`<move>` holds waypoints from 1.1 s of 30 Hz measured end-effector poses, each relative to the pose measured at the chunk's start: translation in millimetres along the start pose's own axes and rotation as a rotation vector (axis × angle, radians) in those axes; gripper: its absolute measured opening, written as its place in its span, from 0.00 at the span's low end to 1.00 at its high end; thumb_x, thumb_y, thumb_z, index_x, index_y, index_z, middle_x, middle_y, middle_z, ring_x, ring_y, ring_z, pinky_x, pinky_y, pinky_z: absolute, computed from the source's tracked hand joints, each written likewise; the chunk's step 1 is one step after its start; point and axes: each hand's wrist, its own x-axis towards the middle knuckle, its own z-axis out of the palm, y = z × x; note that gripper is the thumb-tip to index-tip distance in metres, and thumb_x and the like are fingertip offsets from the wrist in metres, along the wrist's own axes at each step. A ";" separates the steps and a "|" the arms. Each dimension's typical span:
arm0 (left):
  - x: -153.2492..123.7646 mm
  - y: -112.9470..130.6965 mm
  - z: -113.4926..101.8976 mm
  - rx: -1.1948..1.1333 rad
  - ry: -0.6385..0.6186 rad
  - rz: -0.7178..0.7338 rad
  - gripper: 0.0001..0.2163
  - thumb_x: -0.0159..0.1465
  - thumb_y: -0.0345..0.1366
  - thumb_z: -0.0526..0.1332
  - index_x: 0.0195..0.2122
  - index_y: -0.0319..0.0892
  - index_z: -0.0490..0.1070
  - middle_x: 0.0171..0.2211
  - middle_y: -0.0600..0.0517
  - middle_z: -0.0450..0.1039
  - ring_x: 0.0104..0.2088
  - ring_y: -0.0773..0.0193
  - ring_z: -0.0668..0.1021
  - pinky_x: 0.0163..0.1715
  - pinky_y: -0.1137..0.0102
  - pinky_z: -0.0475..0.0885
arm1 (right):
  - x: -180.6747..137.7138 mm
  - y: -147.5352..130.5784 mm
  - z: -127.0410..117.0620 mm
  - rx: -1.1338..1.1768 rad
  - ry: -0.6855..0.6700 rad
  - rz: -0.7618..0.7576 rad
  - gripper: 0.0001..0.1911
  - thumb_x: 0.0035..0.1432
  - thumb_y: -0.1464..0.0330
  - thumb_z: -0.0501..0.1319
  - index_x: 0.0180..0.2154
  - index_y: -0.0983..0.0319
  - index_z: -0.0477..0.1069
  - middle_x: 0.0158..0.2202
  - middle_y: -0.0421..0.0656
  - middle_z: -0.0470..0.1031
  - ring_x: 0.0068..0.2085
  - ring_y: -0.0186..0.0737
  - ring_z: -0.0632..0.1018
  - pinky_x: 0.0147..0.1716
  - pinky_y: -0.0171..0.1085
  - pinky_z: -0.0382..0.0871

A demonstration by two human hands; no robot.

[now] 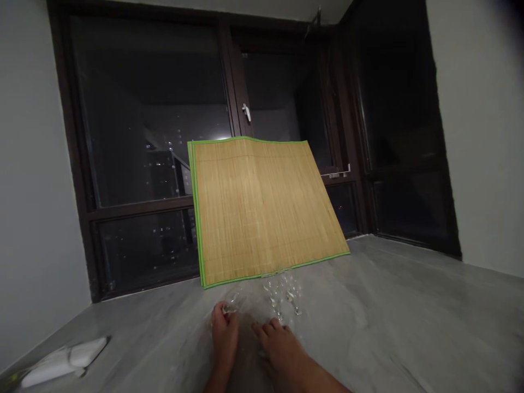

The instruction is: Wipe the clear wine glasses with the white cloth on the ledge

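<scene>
A crumpled clear plastic film lies on the grey stone sill in front of a folded bamboo mat with green edging. The mat leans upright against the dark window. My left hand is closed, pinching a fold of the film at its left side. Just to its right, my right hand rests knuckles up on the film with its fingers curled down into it. Both forearms come in from the bottom edge.
The grey marble-look sill spreads wide to the right and left. A white flat object lies at the near left corner. Dark window frames with a white handle stand behind the mat; white walls flank both sides.
</scene>
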 end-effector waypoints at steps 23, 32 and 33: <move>-39.8 47.6 -5.2 0.293 -0.453 0.605 0.20 0.47 0.25 0.54 0.40 0.45 0.72 0.38 0.46 0.74 0.40 0.53 0.76 0.40 0.62 0.69 | -5.1 34.8 -11.3 0.620 0.713 -0.027 0.25 0.60 0.77 0.52 0.58 0.59 0.62 0.51 0.49 0.74 0.51 0.43 0.76 0.53 0.43 0.70; -37.2 47.2 -0.4 0.099 -0.276 0.355 0.09 0.54 0.28 0.51 0.32 0.45 0.68 0.31 0.52 0.70 0.35 0.58 0.73 0.37 0.66 0.65 | -0.5 35.4 -11.0 0.869 0.713 0.090 0.23 0.58 0.72 0.56 0.56 0.59 0.62 0.43 0.45 0.79 0.46 0.43 0.80 0.48 0.42 0.72; -36.3 45.8 0.7 0.085 -0.253 0.330 0.09 0.54 0.29 0.51 0.32 0.45 0.69 0.31 0.52 0.70 0.36 0.57 0.73 0.38 0.66 0.65 | -0.4 35.1 -11.5 0.873 0.722 0.109 0.23 0.58 0.71 0.57 0.55 0.59 0.62 0.42 0.44 0.80 0.45 0.43 0.80 0.48 0.41 0.71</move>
